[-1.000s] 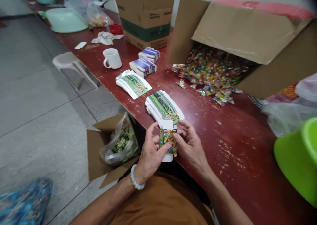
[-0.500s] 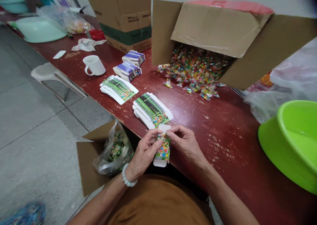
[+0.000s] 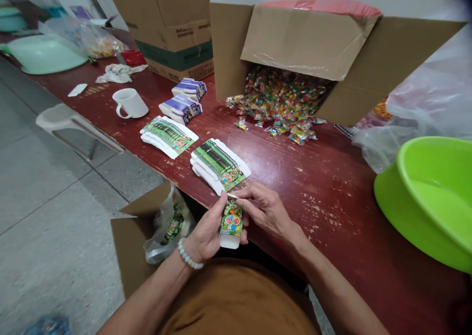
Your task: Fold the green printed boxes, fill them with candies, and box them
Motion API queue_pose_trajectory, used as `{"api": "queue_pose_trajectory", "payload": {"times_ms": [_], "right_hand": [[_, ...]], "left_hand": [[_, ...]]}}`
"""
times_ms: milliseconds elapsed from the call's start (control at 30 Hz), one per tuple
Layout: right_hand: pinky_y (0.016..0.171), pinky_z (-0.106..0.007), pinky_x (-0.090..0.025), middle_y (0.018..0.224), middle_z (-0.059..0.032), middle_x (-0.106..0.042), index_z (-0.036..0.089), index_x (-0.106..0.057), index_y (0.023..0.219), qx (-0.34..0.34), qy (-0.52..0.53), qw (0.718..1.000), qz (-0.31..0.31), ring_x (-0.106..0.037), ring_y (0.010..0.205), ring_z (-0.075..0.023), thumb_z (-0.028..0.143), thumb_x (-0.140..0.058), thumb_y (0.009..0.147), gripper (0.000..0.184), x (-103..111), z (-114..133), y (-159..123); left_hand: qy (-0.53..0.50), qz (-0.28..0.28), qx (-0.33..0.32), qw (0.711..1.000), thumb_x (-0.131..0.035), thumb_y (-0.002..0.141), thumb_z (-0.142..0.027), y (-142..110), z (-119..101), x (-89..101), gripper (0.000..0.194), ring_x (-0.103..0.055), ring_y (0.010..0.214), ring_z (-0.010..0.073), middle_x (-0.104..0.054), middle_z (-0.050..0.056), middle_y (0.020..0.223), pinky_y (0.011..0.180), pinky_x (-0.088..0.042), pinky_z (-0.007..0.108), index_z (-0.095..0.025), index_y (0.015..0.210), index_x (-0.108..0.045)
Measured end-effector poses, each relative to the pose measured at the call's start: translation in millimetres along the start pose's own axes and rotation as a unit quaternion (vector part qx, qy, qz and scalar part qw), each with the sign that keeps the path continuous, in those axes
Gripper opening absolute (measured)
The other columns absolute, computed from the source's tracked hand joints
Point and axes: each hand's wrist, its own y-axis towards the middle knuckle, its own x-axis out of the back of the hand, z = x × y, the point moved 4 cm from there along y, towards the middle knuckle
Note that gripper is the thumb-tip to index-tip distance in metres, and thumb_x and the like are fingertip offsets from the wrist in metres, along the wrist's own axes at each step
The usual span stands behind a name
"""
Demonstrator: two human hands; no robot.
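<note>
A small green printed carton (image 3: 232, 221) sits in my left hand (image 3: 211, 227), whose fingers wrap under and around it. The carton's near end shows a white flap hanging toward me. At the far end my right hand (image 3: 263, 206) pinches the white top flap (image 3: 232, 196) between thumb and fingers. Just beyond my hands lies a stack of flat green cartons (image 3: 217, 162), with a second stack (image 3: 167, 134) to its left. Behind them are two bundles of purple cartons (image 3: 180, 109).
An open cardboard box (image 3: 295, 42) spills wrapped candies (image 3: 283, 97) onto the red table (image 3: 295, 178). A white mug (image 3: 131, 103) stands at left, a green basin (image 3: 413, 197) at right. Below the edge, a box holds a bag of green packets (image 3: 173, 224). A stool (image 3: 70, 121) stands on the floor.
The carton's top flap, upright before, is now folded over flat. My left fingers have shifted to wrap around the carton, and my right hand has moved slightly left with it.
</note>
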Motion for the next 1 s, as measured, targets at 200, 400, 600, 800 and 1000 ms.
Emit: {"api": "queue_pose_trajectory", "payload": {"times_ms": [200,400,600,800,1000], "right_hand": [[0.04,-0.022,-0.048,0.076,-0.0018,-0.069,0.019,-0.065,0.087,-0.094,0.07,0.993,0.029,-0.062,0.046,-0.0123,0.039,-0.069,0.086,0.02,0.0,-1.9,6.0],[0.035,-0.024,-0.047,0.058,0.0024,-0.065,0.019,-0.058,0.08,-0.181,0.237,0.954,0.042,-0.061,0.039,-0.0156,0.044,-0.075,0.079,0.031,-4.3,-2.4,11.7],[0.035,-0.022,-0.045,0.075,-0.0015,-0.067,0.019,-0.061,0.079,-0.127,0.142,0.982,0.016,-0.06,0.044,-0.0122,0.042,-0.066,0.086,0.025,-8.5,-1.9,5.8],[0.081,-0.032,-0.053,0.096,-0.0052,-0.068,0.021,-0.071,0.094,0.047,-0.032,0.998,0.032,-0.064,0.09,-0.018,0.035,-0.063,0.091,0.016,3.3,2.6,5.0],[0.102,-0.046,-0.041,0.137,-0.0118,-0.057,0.024,-0.059,0.13,-0.059,-0.372,0.916,-0.135,-0.05,0.125,-0.0286,0.035,-0.061,0.091,0.041,149.4,-43.8,98.0]], "left_hand": [[0.134,-0.063,-0.097,0.984,-0.042,0.089,-0.07,6.7,-1.6,-0.1,0.064,-0.054,0.04,0.0112,-0.064,0.005,0.059,0.044,-0.045,0.023,-0.011,0.078,-0.066],[0.207,-0.061,-0.141,0.966,-0.038,0.091,-0.069,9.4,-3.8,5.2,0.068,-0.056,0.044,0.0113,-0.062,0.005,0.057,0.048,-0.046,0.023,-0.011,0.069,-0.066],[0.117,-0.09,-0.061,0.987,-0.049,0.084,-0.074,9.3,0.1,5.3,0.064,-0.056,0.038,0.0129,-0.064,0.005,0.059,0.039,-0.045,0.023,-0.012,0.078,-0.064],[0.058,-0.116,-0.037,0.991,-0.062,0.077,-0.071,10.6,-0.2,-7.6,0.055,-0.057,0.039,0.0148,-0.061,-0.001,0.057,0.041,-0.049,0.027,-0.017,0.088,-0.059],[0.019,-0.089,-0.019,0.996,-0.084,0.068,-0.047,3.6,15.9,10.5,0.057,-0.07,0.075,0.0213,-0.074,0.006,0.093,0.071,-0.053,0.031,-0.024,0.114,-0.06]]}}
